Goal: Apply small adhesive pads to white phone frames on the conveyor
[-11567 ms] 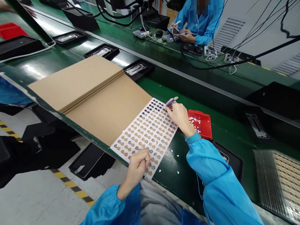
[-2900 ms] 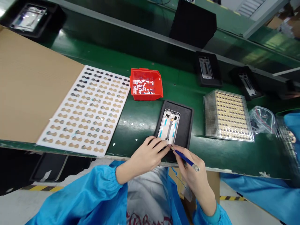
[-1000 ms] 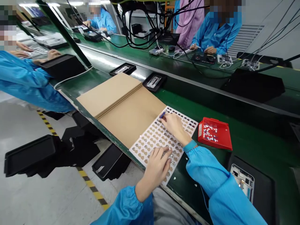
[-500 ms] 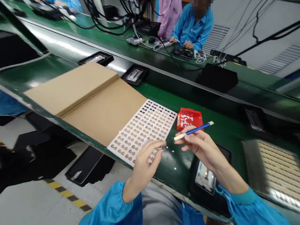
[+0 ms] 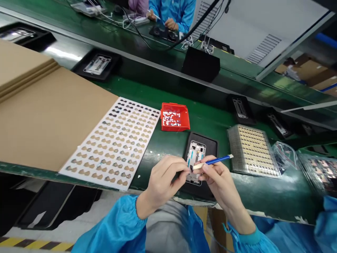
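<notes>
My right hand (image 5: 219, 179) grips a slim pen-shaped tool (image 5: 219, 160), blue at the back and cream at the front. A small dark piece shows at the tool's front tip. My left hand (image 5: 164, 177) is closed in a pinch right beside that tip; what its fingertips hold is too small to make out. Beneath both hands lies a silver phone frame (image 5: 197, 149) with blue strips, in a black tray (image 5: 212, 144). To the left is a white sheet (image 5: 118, 135) with rows of tan and dark bow-shaped stickers. A red bin (image 5: 176, 128) of tiny white pieces sits behind my hands.
Brown cardboard sheets (image 5: 52, 116) cover the bench at left. Stacked clear trays (image 5: 254, 151) with tan parts and a plastic bag (image 5: 285, 156) stand at right. Other black trays (image 5: 112, 68) hold frames along the back. A co-worker (image 5: 172, 14) sits across the line.
The view has swung right. Both hands have moved from beside the sticker sheet to above the phone frame, and my left fingers have closed together at the tool's tip.
</notes>
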`<act>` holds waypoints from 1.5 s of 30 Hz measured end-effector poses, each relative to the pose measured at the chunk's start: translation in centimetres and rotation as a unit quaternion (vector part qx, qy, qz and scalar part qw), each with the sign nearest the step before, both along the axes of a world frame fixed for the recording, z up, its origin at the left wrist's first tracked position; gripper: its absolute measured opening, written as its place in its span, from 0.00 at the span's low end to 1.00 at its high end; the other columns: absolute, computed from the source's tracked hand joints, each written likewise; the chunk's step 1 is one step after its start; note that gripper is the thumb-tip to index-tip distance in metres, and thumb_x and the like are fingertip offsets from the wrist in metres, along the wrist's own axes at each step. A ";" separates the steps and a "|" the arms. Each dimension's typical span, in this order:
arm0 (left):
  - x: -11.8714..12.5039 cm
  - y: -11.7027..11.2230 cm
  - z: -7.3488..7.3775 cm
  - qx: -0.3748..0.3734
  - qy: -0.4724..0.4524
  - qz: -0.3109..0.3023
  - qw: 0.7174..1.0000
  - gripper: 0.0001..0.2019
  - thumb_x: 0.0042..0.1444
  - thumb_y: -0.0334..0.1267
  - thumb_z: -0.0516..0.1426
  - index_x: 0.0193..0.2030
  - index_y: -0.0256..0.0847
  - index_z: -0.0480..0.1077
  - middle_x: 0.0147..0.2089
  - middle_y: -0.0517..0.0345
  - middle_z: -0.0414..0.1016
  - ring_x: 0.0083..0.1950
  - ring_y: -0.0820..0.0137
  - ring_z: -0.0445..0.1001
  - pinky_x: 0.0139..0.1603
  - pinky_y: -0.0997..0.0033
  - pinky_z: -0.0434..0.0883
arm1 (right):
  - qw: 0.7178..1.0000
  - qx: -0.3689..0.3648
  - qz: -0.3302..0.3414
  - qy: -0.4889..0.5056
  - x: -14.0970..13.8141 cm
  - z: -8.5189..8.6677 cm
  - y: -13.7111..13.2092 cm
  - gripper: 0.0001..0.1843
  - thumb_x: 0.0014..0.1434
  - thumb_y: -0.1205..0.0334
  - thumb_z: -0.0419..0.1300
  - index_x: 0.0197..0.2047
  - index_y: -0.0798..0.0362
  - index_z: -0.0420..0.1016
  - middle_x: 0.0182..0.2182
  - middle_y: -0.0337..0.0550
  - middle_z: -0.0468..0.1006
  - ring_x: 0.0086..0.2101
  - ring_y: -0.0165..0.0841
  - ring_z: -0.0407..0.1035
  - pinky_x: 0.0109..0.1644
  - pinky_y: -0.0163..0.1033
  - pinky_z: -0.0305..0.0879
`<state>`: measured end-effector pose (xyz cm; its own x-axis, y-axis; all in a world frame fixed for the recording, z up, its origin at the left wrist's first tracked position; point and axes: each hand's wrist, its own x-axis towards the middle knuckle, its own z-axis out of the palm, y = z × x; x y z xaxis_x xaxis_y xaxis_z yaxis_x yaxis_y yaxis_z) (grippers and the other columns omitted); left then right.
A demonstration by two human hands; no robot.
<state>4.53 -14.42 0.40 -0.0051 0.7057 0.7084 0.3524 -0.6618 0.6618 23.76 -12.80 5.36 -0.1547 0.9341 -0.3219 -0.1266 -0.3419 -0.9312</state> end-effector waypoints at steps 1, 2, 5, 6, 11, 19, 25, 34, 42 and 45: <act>0.3 0.0 -0.4 -0.010 0.003 -0.008 1.000 0.08 0.72 0.25 0.57 0.46 0.43 0.71 0.40 0.56 0.83 0.42 0.69 0.82 0.45 0.69 0.78 | 0.999 0.019 -0.015 -0.022 0.6 -0.3 0.2 0.22 0.56 0.43 0.81 0.41 0.49 0.82 0.37 0.45 0.90 0.36 0.39 0.88 0.36 0.34 0.85; 0.6 0.0 -0.8 -0.022 0.006 -0.017 1.000 0.08 0.72 0.26 0.56 0.45 0.44 0.70 0.40 0.57 0.83 0.42 0.69 0.82 0.45 0.69 0.78 | 0.997 0.045 -0.033 -0.050 1.3 -0.6 0.7 0.23 0.57 0.42 0.81 0.42 0.49 0.82 0.39 0.46 0.90 0.37 0.40 0.88 0.37 0.35 0.85; 1.6 0.0 -2.6 -0.071 0.025 -0.054 0.996 0.08 0.72 0.27 0.54 0.44 0.45 0.68 0.41 0.58 0.82 0.43 0.69 0.81 0.46 0.69 0.77 | 0.974 0.140 -0.083 -0.159 3.6 -1.7 2.9 0.24 0.57 0.40 0.80 0.44 0.49 0.81 0.42 0.48 0.90 0.43 0.43 0.88 0.44 0.42 0.87; 1.9 0.0 -3.3 -0.089 0.037 -0.068 0.993 0.08 0.73 0.27 0.54 0.44 0.45 0.67 0.41 0.59 0.83 0.43 0.69 0.81 0.46 0.69 0.77 | 0.962 0.166 -0.087 -0.196 4.2 -2.0 3.7 0.25 0.57 0.39 0.79 0.44 0.49 0.80 0.42 0.49 0.90 0.44 0.45 0.88 0.46 0.44 0.87; 2.9 -0.1 -5.9 -0.109 0.127 -0.087 0.982 0.08 0.75 0.29 0.52 0.45 0.46 0.66 0.45 0.59 0.84 0.48 0.66 0.82 0.47 0.66 0.74 | 0.902 0.249 0.008 -0.353 5.4 -3.6 6.7 0.18 0.67 0.41 0.68 0.44 0.47 0.78 0.42 0.49 0.90 0.43 0.47 0.88 0.47 0.49 0.87; 3.1 -0.5 -6.1 -0.078 0.167 -0.080 0.980 0.08 0.76 0.28 0.51 0.47 0.44 0.68 0.45 0.56 0.84 0.50 0.65 0.80 0.48 0.64 0.71 | 0.858 0.273 0.087 -0.426 5.5 -4.6 7.5 0.05 0.72 0.55 0.60 0.47 0.45 0.74 0.44 0.47 0.90 0.42 0.45 0.88 0.48 0.48 0.87; 3.2 -0.6 -5.7 -0.072 0.162 -0.072 0.982 0.08 0.77 0.29 0.51 0.46 0.44 0.67 0.44 0.56 0.83 0.49 0.64 0.80 0.47 0.64 0.71 | 0.778 0.298 0.135 -0.536 5.4 -4.5 7.5 0.06 0.75 0.59 0.57 0.49 0.47 0.76 0.44 0.49 0.89 0.38 0.45 0.87 0.44 0.45 0.84; 3.1 -0.5 -6.0 -0.079 0.172 -0.077 0.979 0.08 0.74 0.27 0.52 0.46 0.44 0.68 0.44 0.56 0.83 0.50 0.64 0.80 0.47 0.64 0.71 | 0.721 0.290 0.194 -0.599 5.2 -4.7 6.9 0.08 0.79 0.59 0.55 0.52 0.47 0.75 0.48 0.48 0.89 0.39 0.44 0.87 0.38 0.40 0.79; 1.5 -1.6 -3.7 -0.172 0.039 -0.120 0.977 0.08 0.73 0.29 0.54 0.44 0.46 0.69 0.41 0.59 0.84 0.44 0.66 0.84 0.46 0.66 0.78 | 0.874 0.297 0.033 -0.382 6.0 -2.3 1.5 0.06 0.77 0.51 0.59 0.49 0.43 0.72 0.55 0.50 0.88 0.58 0.46 0.83 0.61 0.50 0.81; -2.0 -1.4 -0.2 -0.202 0.006 -0.099 0.974 0.09 0.72 0.27 0.55 0.46 0.48 0.72 0.40 0.61 0.84 0.42 0.69 0.84 0.43 0.70 0.79 | 0.912 0.218 0.120 -0.325 5.8 -1.6 -3.3 0.05 0.78 0.53 0.59 0.50 0.42 0.75 0.48 0.45 0.90 0.50 0.41 0.86 0.57 0.43 0.82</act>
<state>2.55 -15.81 0.23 0.1663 0.9131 0.3722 0.2523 -0.4043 0.8791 29.52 -16.09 3.73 -0.2807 0.9595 -0.0252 0.5304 0.1332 -0.8372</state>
